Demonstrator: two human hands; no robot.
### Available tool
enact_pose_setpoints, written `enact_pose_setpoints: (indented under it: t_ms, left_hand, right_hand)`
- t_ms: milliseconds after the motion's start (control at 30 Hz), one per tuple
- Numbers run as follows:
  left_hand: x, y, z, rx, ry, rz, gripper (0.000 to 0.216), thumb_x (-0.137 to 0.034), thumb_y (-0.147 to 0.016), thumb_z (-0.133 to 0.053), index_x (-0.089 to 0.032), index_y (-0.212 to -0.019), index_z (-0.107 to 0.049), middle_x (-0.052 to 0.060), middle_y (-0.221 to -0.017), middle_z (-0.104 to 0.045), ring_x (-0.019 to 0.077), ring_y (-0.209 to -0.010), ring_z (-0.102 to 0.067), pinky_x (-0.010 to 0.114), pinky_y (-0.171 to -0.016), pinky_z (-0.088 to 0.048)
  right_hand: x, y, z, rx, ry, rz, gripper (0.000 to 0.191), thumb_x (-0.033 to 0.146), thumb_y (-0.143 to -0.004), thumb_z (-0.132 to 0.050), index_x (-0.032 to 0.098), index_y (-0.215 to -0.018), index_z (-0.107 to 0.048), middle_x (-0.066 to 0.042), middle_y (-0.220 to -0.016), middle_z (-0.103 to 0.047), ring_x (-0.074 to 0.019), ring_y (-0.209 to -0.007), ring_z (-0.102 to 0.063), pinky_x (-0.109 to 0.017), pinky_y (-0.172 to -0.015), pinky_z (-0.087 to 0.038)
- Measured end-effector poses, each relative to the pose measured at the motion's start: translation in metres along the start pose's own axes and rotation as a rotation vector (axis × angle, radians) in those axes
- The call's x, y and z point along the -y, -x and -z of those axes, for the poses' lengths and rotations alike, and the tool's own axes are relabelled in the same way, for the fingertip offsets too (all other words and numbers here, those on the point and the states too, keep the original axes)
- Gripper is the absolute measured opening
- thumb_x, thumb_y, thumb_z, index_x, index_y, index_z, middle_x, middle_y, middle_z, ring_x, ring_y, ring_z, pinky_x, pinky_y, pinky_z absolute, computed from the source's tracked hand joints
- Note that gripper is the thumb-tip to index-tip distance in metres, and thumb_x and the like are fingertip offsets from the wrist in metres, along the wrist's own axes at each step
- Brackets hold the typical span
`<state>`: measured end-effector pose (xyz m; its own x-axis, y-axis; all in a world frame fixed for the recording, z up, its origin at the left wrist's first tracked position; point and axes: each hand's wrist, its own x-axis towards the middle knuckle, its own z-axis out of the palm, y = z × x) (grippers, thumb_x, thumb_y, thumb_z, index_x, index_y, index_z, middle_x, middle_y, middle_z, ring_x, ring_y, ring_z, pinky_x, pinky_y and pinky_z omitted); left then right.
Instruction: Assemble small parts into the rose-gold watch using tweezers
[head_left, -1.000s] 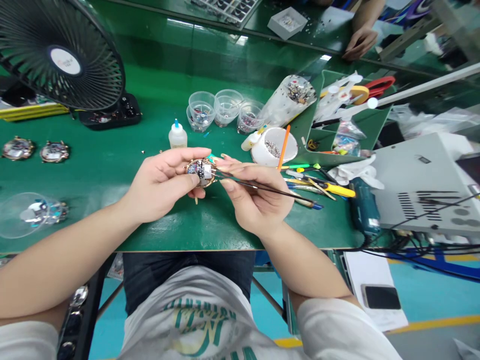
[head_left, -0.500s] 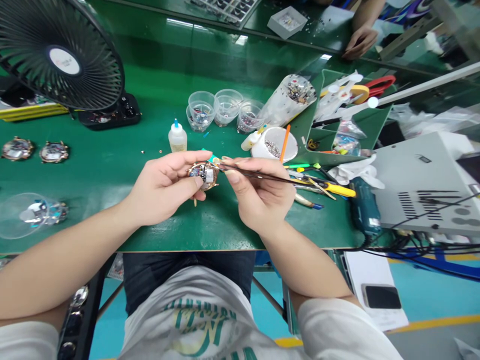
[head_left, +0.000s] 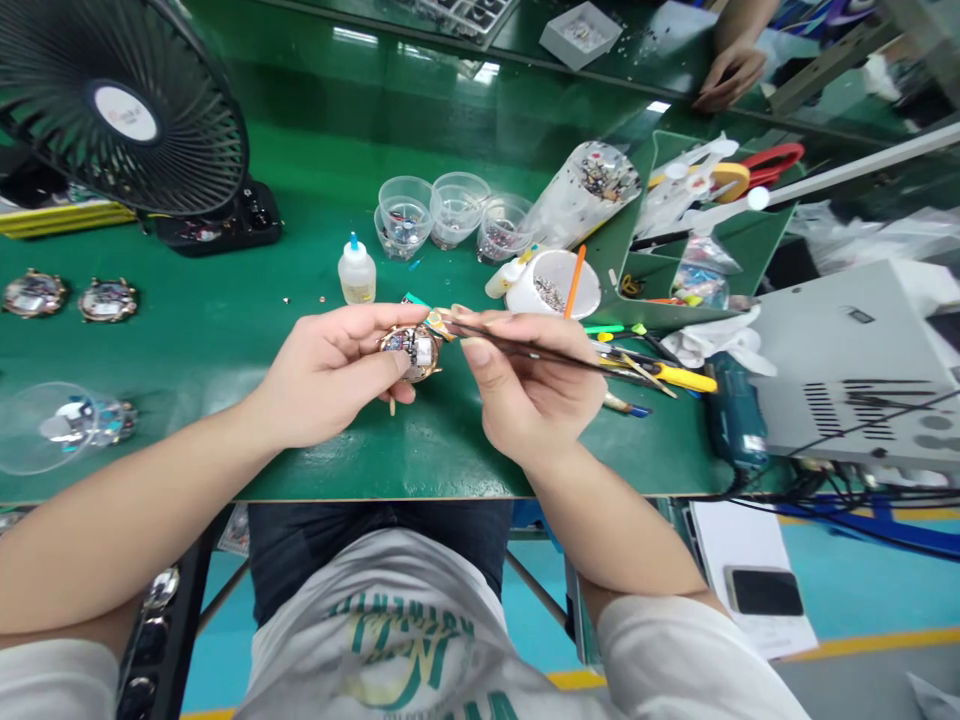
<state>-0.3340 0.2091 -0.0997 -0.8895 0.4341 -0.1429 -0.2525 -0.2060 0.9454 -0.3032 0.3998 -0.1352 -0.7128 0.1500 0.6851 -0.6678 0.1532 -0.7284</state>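
Observation:
My left hand point(head_left: 330, 372) pinches a small round gold-rimmed watch movement point(head_left: 412, 349) between thumb and fingers, held above the green table point(head_left: 225, 330). My right hand point(head_left: 529, 385) grips thin dark tweezers point(head_left: 547, 352), whose tips reach the upper right edge of the movement. Both hands are closed on what they hold, near the table's front edge.
A black fan point(head_left: 124, 105) stands at the back left, with a small glue bottle point(head_left: 356, 272), three clear cups point(head_left: 450, 212), a white dish point(head_left: 553, 285) and loose tools point(head_left: 645, 370) behind and right of my hands. Watch cases point(head_left: 71, 297) lie far left. Another person's hand point(head_left: 727, 75) rests top right.
The tweezers have lifted from low across the movement to its upper right edge. My right hand has risen slightly. The left hand still holds the movement in place.

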Motion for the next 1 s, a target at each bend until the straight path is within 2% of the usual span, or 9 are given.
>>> enact_pose_setpoints:
  t_ms: [100, 233, 333, 433, 600, 733, 900, 1000]
  left_hand:
    - [0.000, -0.001, 0.003, 0.001, 0.040, 0.066, 0.038, -0.014, -0.077, -0.085, -0.014, -0.115, -0.082, 0.002, -0.081, -0.081, 0.0150, -0.056, -0.075, 0.020, -0.049, -0.061]
    - [0.000, -0.002, 0.005, 0.020, 0.083, 0.103, 0.037, -0.018, -0.078, -0.088, -0.016, -0.114, -0.082, 0.003, -0.083, -0.081, 0.0146, -0.056, -0.074, 0.020, -0.049, -0.060]
    - [0.000, -0.001, 0.006, 0.025, 0.064, 0.099, 0.037, -0.021, -0.079, -0.088, -0.016, -0.115, -0.082, 0.004, -0.085, -0.082, 0.0143, -0.056, -0.074, 0.021, -0.050, -0.060]
    - [0.001, 0.000, 0.006, 0.023, 0.022, 0.081, 0.039, -0.026, -0.081, -0.088, -0.015, -0.117, -0.082, 0.006, -0.089, -0.082, 0.0146, -0.058, -0.073, 0.022, -0.050, -0.060]
    - [0.001, 0.000, 0.006, 0.011, -0.029, 0.075, 0.040, -0.033, -0.082, -0.087, -0.015, -0.118, -0.082, 0.006, -0.086, -0.081, 0.0155, -0.058, -0.073, 0.024, -0.051, -0.060]
    - [0.000, -0.001, 0.006, -0.021, -0.033, 0.097, 0.040, -0.040, -0.085, -0.086, -0.015, -0.116, -0.082, 0.007, -0.085, -0.081, 0.0166, -0.057, -0.073, 0.027, -0.052, -0.061]
    - [0.001, -0.001, 0.005, -0.050, -0.080, 0.057, 0.034, -0.038, -0.085, -0.087, -0.016, -0.110, -0.083, 0.005, -0.080, -0.080, 0.0158, -0.057, -0.073, 0.025, -0.053, -0.061]
    - [0.002, -0.001, 0.005, -0.049, -0.087, 0.023, 0.031, -0.035, -0.084, -0.088, -0.016, -0.108, -0.083, 0.004, -0.077, -0.079, 0.0144, -0.056, -0.073, 0.022, -0.052, -0.060]
  right_hand:
    - [-0.002, -0.001, 0.004, 0.125, 0.090, 0.150, 0.028, 0.015, -0.099, -0.077, 0.030, -0.123, -0.072, -0.001, -0.113, -0.084, -0.0210, -0.108, -0.084, -0.043, -0.106, -0.070]
    - [-0.003, -0.003, 0.010, 0.271, 0.226, 0.279, 0.040, 0.010, -0.097, -0.077, 0.031, -0.131, -0.071, -0.002, -0.124, -0.083, -0.0213, -0.119, -0.081, -0.043, -0.113, -0.066]
    - [-0.004, -0.004, 0.012, 0.288, 0.193, 0.260, 0.044, 0.010, -0.095, -0.080, 0.034, -0.131, -0.073, -0.001, -0.126, -0.083, -0.0219, -0.121, -0.080, -0.046, -0.114, -0.065]
    - [-0.005, -0.005, 0.011, 0.276, 0.146, 0.215, 0.040, 0.013, -0.092, -0.085, 0.037, -0.123, -0.076, 0.002, -0.123, -0.084, -0.0228, -0.114, -0.083, -0.047, -0.111, -0.068]
    - [-0.005, -0.004, 0.011, 0.254, 0.262, 0.271, 0.024, 0.018, -0.092, -0.084, 0.034, -0.109, -0.077, 0.001, -0.115, -0.086, -0.0225, -0.102, -0.085, -0.048, -0.103, -0.072]
    - [-0.007, -0.004, 0.010, 0.283, 0.276, 0.246, 0.012, 0.024, -0.093, -0.084, 0.033, -0.099, -0.079, 0.001, -0.110, -0.086, -0.0233, -0.103, -0.085, -0.051, -0.104, -0.071]
    - [-0.005, -0.006, 0.010, 0.294, 0.217, 0.289, 0.022, 0.017, -0.091, -0.085, 0.033, -0.105, -0.079, 0.002, -0.113, -0.086, -0.0234, -0.109, -0.084, -0.050, -0.108, -0.069]
    - [-0.001, -0.005, 0.008, 0.294, 0.134, 0.219, 0.027, 0.014, -0.093, -0.082, 0.032, -0.112, -0.076, 0.000, -0.115, -0.086, -0.0235, -0.114, -0.083, -0.049, -0.111, -0.068]
